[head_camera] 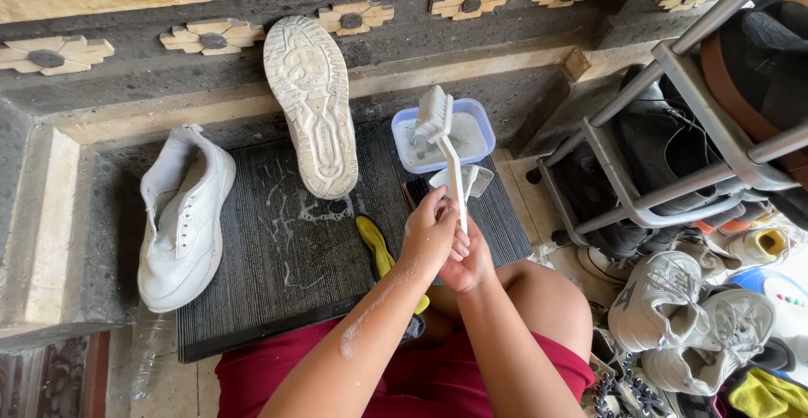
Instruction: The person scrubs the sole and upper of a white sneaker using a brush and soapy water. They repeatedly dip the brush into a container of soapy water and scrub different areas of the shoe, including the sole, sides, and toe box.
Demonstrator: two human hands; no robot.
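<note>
brush (444, 144) upright, bristles up-left | left hand (431, 237), right hand (468, 268): both grips clasp handle

Dark stone step (471, 90), flower tiles (213, 37), metal shoe rack (673, 123), daylight.

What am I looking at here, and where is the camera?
The camera sits on a person's head and looks down, so the arms are the person's own. The left hand and right hand together grip the handle of a white brush, bristle end held up. On the dark mat lies a white shoe; a second shoe leans sole-out against the step. A small tub of soapy water stands behind the brush. A shoe rack stands to the right.
</note>
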